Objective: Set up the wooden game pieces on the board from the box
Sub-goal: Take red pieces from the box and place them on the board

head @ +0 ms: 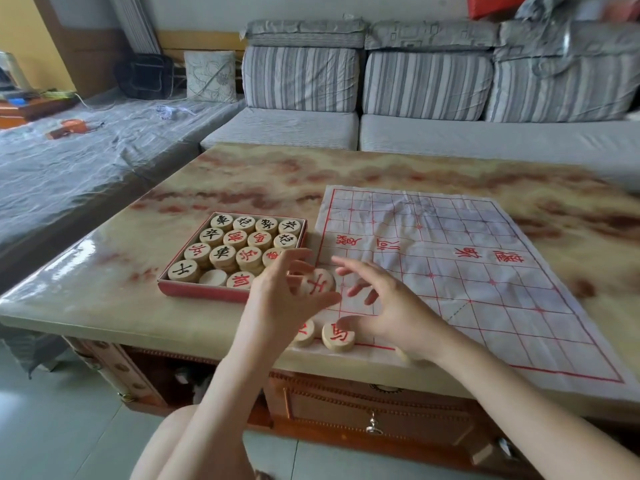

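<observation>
A red-rimmed box (194, 289) on the table holds several round wooden pieces (221, 253) marked in black or red. To its right lies the white board sheet (485, 289) with a red grid. My left hand (277, 299) is at the box's near right corner and grips a red-marked piece (318, 283) between thumb and fingers, just above the board's left edge. My right hand (384, 306) hovers beside it with fingers spread and nothing in it. Two red-marked pieces (338, 337) lie at the board's near left corner, one partly hidden by my left wrist.
The marbled table (242, 174) has a near edge just below the pieces. A striped grey sofa (426, 133) runs behind the table. A covered bench (86, 154) stands to the left. My knee (180, 445) is low in front of the table's drawers.
</observation>
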`<act>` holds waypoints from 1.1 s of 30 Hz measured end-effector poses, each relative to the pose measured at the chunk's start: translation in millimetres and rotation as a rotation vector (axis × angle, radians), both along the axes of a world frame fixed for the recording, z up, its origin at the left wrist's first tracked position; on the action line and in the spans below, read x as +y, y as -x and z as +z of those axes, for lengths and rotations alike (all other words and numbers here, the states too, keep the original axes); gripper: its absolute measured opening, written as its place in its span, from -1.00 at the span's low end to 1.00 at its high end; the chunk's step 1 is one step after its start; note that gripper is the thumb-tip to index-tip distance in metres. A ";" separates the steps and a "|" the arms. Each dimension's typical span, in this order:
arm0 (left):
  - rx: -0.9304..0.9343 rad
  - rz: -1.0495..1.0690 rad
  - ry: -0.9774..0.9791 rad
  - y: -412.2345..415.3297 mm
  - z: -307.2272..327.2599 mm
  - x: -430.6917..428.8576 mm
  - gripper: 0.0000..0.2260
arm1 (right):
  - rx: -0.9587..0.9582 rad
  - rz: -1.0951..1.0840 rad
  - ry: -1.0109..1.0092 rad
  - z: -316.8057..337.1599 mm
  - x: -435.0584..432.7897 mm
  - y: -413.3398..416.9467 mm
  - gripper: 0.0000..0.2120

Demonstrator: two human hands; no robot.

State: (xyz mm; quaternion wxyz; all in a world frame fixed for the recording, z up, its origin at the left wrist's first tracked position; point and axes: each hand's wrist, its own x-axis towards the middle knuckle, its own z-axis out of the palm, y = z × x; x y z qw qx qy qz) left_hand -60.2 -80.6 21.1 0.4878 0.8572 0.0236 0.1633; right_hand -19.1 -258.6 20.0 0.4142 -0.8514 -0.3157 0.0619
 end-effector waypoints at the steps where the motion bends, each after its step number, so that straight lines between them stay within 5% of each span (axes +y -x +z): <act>1: 0.027 -0.049 0.003 -2.5 1.3 -14.2 -0.37 | -0.027 -0.021 0.015 2.0 -10.7 3.4 -0.29; 10: 0.184 -0.497 0.098 -17.5 -2.2 -110.9 -0.16 | 0.016 -0.344 -0.085 -8.2 -124.7 27.2 -0.58; 18: 0.117 -0.246 -0.136 -20.5 -5.9 -64.9 -0.71 | 0.110 -0.523 0.109 -35.9 -175.5 41.5 -0.56; 29: 0.093 -0.282 -0.280 -15.9 -20.9 -69.2 -0.75 | 0.021 -0.555 0.308 -38.9 -172.3 41.4 -0.42; 33: 0.017 -0.101 -0.314 -20.2 -15.1 -34.5 -0.79 | -0.053 -0.505 0.160 -19.6 -163.4 45.9 -0.37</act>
